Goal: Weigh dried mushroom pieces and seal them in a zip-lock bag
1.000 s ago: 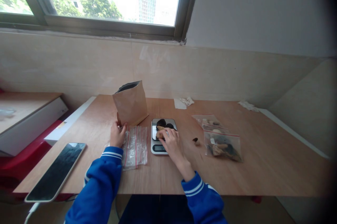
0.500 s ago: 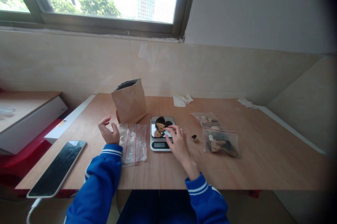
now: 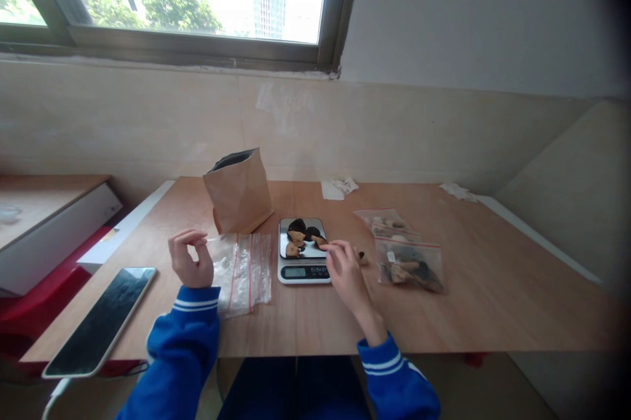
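Observation:
A white digital kitchen scale (image 3: 296, 273) stands in the middle of the table, its display lit but too small to read. Several dark and tan dried pieces (image 3: 297, 236), like dried mushroom, lie on its mirrored plate. My right hand (image 3: 348, 272) is at the plate's right edge, thumb and fingers apart, fingertips beside or touching the rightmost piece. Behind that hand another dark and tan piece (image 3: 363, 258) is partly hidden on the table. My left hand (image 3: 192, 261) is raised left of some clear zip bags (image 3: 242, 272), its fingers curled loosely with a gap to the thumb and nothing between them.
Behind the zip bags stands an open brown paper pouch (image 3: 239, 193). Two filled zip bags (image 3: 409, 265) lie at the right. A phone (image 3: 101, 321) with a cable overhangs the front left edge. Crumpled tissue (image 3: 345, 185) lies near the wall, below the window.
My right hand has drawn back rightward from over the scale, uncovering more of the display and pieces. My left hand has shifted slightly left and its fingers have curled more. The view has moved slightly.

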A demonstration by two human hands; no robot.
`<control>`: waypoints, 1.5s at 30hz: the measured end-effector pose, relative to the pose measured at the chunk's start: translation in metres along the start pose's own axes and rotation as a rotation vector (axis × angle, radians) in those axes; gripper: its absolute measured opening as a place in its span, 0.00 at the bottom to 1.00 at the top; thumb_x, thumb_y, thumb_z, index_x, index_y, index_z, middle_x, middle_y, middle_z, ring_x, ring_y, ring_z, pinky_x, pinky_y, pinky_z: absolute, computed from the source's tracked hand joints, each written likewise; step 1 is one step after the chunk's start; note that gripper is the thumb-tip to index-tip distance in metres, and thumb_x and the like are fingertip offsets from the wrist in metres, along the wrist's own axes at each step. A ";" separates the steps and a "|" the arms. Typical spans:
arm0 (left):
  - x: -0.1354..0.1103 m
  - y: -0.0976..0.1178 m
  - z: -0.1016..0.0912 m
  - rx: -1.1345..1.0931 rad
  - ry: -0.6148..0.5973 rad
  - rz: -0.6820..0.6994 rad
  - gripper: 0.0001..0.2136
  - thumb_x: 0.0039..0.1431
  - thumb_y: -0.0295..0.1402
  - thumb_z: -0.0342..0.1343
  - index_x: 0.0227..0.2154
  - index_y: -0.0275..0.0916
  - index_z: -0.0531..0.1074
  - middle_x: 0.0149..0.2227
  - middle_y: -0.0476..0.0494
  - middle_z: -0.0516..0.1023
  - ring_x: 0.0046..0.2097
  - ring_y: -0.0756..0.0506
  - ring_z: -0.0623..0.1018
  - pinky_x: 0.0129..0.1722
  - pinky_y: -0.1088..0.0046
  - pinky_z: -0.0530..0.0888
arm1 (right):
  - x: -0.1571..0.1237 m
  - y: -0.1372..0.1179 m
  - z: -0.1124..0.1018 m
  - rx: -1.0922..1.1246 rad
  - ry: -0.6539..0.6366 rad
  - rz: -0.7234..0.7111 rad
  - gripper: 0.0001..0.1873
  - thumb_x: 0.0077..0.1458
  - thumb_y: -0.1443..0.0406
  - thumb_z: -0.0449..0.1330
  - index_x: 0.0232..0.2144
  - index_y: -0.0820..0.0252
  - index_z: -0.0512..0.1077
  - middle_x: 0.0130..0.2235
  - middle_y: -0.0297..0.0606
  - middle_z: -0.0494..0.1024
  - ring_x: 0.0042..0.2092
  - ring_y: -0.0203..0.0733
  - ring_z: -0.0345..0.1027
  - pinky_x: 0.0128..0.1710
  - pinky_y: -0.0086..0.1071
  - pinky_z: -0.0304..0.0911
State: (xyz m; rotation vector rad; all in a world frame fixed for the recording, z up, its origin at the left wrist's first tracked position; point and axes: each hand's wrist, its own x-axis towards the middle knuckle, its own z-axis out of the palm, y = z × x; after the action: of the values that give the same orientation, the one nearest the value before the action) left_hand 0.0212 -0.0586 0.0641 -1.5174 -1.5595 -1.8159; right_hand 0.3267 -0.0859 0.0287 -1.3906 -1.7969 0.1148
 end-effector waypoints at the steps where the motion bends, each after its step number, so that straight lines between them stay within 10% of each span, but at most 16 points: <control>1: 0.000 0.008 -0.009 -0.006 -0.113 -0.016 0.06 0.59 0.31 0.45 0.31 0.38 0.67 0.33 0.45 0.71 0.35 0.47 0.72 0.38 0.67 0.70 | -0.007 0.009 -0.003 -0.022 0.002 0.015 0.14 0.60 0.67 0.47 0.42 0.56 0.71 0.44 0.43 0.69 0.47 0.45 0.63 0.50 0.42 0.58; 6: -0.024 0.019 -0.037 0.045 -0.748 -0.022 0.11 0.60 0.35 0.46 0.42 0.42 0.70 0.40 0.45 0.74 0.36 0.46 0.75 0.39 0.66 0.72 | -0.041 0.048 -0.012 -0.205 0.057 0.090 0.16 0.60 0.67 0.47 0.45 0.56 0.70 0.49 0.46 0.66 0.51 0.49 0.60 0.50 0.48 0.57; 14: -0.066 -0.024 -0.035 0.222 -0.886 -0.020 0.18 0.56 0.42 0.51 0.49 0.43 0.70 0.47 0.41 0.75 0.46 0.37 0.74 0.45 0.56 0.71 | -0.058 0.063 -0.013 -0.239 0.128 0.113 0.16 0.59 0.65 0.47 0.48 0.55 0.68 0.51 0.47 0.64 0.54 0.52 0.58 0.51 0.51 0.57; 21: -0.050 -0.006 -0.040 0.108 -0.722 -0.076 0.13 0.59 0.40 0.49 0.42 0.44 0.74 0.38 0.43 0.77 0.41 0.40 0.76 0.43 0.60 0.72 | -0.045 0.044 -0.024 -0.146 0.114 0.158 0.17 0.60 0.65 0.47 0.49 0.57 0.67 0.51 0.49 0.66 0.55 0.53 0.59 0.52 0.53 0.56; 26: -0.050 0.056 -0.043 0.018 -0.360 -0.056 0.15 0.58 0.35 0.53 0.48 0.46 0.70 0.43 0.43 0.76 0.44 0.42 0.74 0.44 0.61 0.73 | -0.026 -0.032 -0.024 0.331 -0.153 0.149 0.14 0.62 0.61 0.47 0.43 0.55 0.69 0.45 0.42 0.72 0.48 0.44 0.66 0.48 0.39 0.64; 32: -0.076 0.111 -0.042 -0.205 -0.551 -0.023 0.22 0.61 0.30 0.47 0.58 0.51 0.60 0.58 0.41 0.64 0.59 0.39 0.65 0.56 0.52 0.68 | -0.007 -0.123 -0.006 0.768 -0.279 0.146 0.15 0.62 0.59 0.49 0.48 0.56 0.66 0.45 0.39 0.74 0.46 0.39 0.70 0.46 0.31 0.66; 37: -0.094 0.112 -0.046 -0.260 -0.631 -0.132 0.23 0.63 0.28 0.40 0.60 0.52 0.57 0.62 0.42 0.59 0.62 0.39 0.61 0.59 0.50 0.66 | -0.007 -0.122 -0.002 0.793 -0.260 0.212 0.14 0.61 0.58 0.51 0.42 0.58 0.72 0.41 0.39 0.77 0.43 0.40 0.71 0.45 0.32 0.66; 45: -0.096 0.093 -0.037 -0.247 -0.539 -0.103 0.28 0.59 0.31 0.51 0.61 0.51 0.52 0.46 0.39 0.66 0.36 0.47 0.73 0.37 0.65 0.77 | -0.007 -0.111 -0.007 0.799 -0.350 0.295 0.13 0.51 0.56 0.62 0.26 0.60 0.74 0.29 0.35 0.78 0.34 0.40 0.71 0.38 0.31 0.65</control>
State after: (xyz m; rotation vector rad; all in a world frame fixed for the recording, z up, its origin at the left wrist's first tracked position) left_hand 0.1116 -0.1605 0.0386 -2.2238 -1.7061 -1.8003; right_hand 0.2474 -0.1368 0.0879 -1.0560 -1.5158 1.1578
